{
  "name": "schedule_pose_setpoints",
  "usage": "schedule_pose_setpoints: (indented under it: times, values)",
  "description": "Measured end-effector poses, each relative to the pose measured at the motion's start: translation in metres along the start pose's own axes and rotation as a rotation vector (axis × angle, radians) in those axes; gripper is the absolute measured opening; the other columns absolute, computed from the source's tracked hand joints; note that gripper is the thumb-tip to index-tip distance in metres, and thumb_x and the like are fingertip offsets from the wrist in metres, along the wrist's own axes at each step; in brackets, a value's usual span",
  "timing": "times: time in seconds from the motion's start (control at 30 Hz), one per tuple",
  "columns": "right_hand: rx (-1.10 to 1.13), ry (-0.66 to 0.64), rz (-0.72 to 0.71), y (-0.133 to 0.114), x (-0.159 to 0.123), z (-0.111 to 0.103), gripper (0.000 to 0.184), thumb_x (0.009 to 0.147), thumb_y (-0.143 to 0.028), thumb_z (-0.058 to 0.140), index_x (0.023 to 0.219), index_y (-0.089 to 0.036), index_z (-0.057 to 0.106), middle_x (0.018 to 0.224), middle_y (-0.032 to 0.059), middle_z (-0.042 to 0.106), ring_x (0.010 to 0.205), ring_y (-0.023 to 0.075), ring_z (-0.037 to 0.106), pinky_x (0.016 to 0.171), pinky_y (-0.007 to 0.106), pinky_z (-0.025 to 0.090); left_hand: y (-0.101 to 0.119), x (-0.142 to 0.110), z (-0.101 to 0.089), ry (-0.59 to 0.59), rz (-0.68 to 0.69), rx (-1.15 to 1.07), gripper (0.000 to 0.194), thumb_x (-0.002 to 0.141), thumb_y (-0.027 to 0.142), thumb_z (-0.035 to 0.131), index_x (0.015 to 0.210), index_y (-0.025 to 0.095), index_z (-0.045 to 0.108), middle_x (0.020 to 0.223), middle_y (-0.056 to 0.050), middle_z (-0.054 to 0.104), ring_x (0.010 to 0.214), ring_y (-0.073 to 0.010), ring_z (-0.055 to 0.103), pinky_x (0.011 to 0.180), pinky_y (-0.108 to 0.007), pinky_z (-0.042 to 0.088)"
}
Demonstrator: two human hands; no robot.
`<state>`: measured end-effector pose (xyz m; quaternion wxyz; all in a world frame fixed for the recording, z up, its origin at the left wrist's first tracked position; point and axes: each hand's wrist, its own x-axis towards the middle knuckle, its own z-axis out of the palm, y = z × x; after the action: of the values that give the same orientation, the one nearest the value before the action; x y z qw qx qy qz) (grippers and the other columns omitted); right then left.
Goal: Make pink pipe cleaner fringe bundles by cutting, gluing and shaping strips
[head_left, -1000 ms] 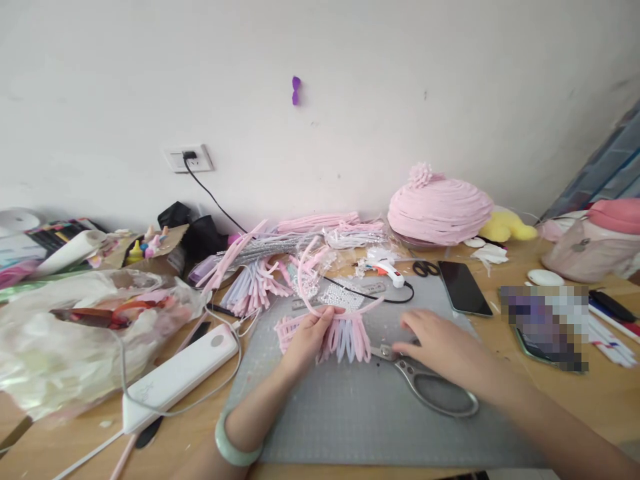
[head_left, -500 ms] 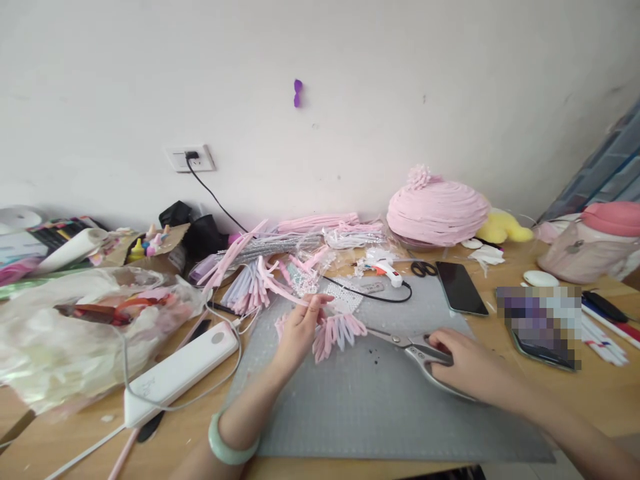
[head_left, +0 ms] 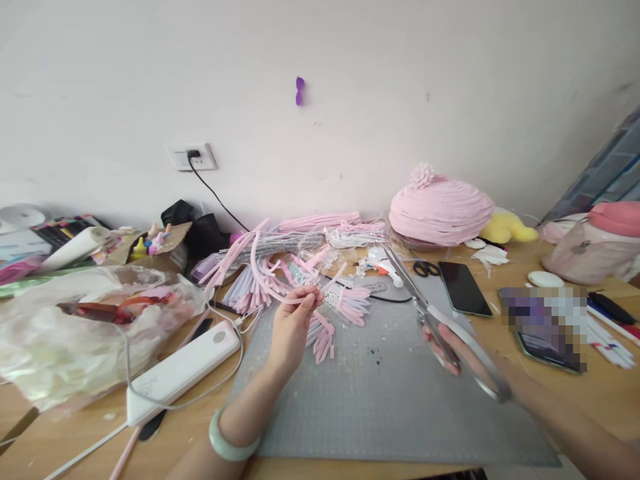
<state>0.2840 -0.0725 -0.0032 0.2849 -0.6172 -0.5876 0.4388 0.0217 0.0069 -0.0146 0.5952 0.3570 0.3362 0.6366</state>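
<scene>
Two bare hands, one grip each. Left hand (head_left: pixel 295 317): thumb and fingertips pinched on a fringed bundle of pale pink and lilac fuzzy stems (head_left: pixel 351 305), held over the far left part of a grey gridded cutting mat (head_left: pixel 390 413); we take the pinch as keeping the stems gathered, outer ends free. One long pale pink fuzzy stem (head_left: pixel 258 267) seems to curve from this hand past the mat's far left corner. Right hand (head_left: pixel 470 357): closed round large silver metal scissors (head_left: pixel 423 305), blades towards the mat's far edge, apart from the bundle, presumably for clearance. Obscured: the pinched ends; some right fingers, behind a handle. Blur leaves us unable to tell whether the blades are parted.
</scene>
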Motion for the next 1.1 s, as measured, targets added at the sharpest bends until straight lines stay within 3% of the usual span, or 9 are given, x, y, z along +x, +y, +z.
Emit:
schedule_pose_setpoints:
  times: [0.13,0.3,0.47,0.7,0.87,1.1]
  values:
    - [0.146,-0.241,-0.067,-0.011,-0.013,0.013,0.062,0.079,-0.069,0.024,0.096,-0.019,0.055,0.070,0.0026,0.049,0.058,0.0132,0.048,0.061,0.031,0.045,-0.001,-0.002,0.001,0.003,0.021,-0.037,0.016,0.060,0.020,0.073,0.073,0.017,0.066,0.073,0.001,0.065,0.072,-0.0098,0.061,0.076,-0.023,0.045]
    - [0.066,-0.407,-0.041,-0.028,-0.019,0.033,0.074,0.074,-0.076,0.019,0.103,-0.016,0.052,0.074,0.0031,0.045,0.063,0.0144,0.046,0.067,0.035,0.045,-0.001,-0.002,0.001,0.024,0.064,-0.060,0.013,0.057,0.018,0.075,0.068,0.017,0.068,0.071,0.001,0.067,0.074,-0.0094,0.061,0.075,-0.021,0.046]
    - [0.021,-0.440,0.018,-0.036,-0.014,0.047,0.082,0.068,-0.081,0.017,0.103,-0.014,0.050,0.070,0.0009,0.042,0.060,0.0136,0.044,0.063,0.033,0.043,0.003,-0.001,0.000,0.116,0.096,-0.098,0.013,0.054,0.016,0.076,0.066,0.017,0.069,0.071,0.000,0.068,0.074,-0.0096,0.061,0.072,-0.019,0.047]
    - [0.019,-0.482,-0.056,-0.036,-0.013,0.055,0.070,0.076,-0.073,0.021,0.104,-0.016,0.050,0.076,0.0022,0.045,0.061,0.0109,0.043,0.058,0.026,0.041,0.006,0.005,-0.004,0.285,0.237,-0.073,0.013,0.058,0.020,0.073,0.070,0.019,0.069,0.079,0.000,0.067,0.078,-0.0106,0.061,0.077,-0.023,0.047]
    - [0.016,-0.518,-0.093,-0.042,-0.011,0.059,0.064,0.081,-0.067,0.022,0.107,-0.015,0.050,0.070,-0.0002,0.042,0.058,0.0100,0.041,0.057,0.025,0.042,0.006,0.007,-0.013,0.285,0.460,0.237,0.009,0.069,0.028,0.065,0.075,0.021,0.066,0.085,-0.004,0.065,0.083,-0.0174,0.061,0.077,-0.031,0.049]
    - [0.033,-0.486,-0.106,-0.040,-0.001,0.071,0.064,0.078,-0.070,0.027,0.103,-0.017,0.052,0.068,-0.0011,0.042,0.056,0.0091,0.039,0.054,0.022,0.040,0.015,-0.005,-0.004,0.247,0.484,0.397,0.010,0.072,0.026,0.063,0.078,0.020,0.056,0.075,0.000,0.057,0.070,-0.0134,0.057,0.065,-0.026,0.047]
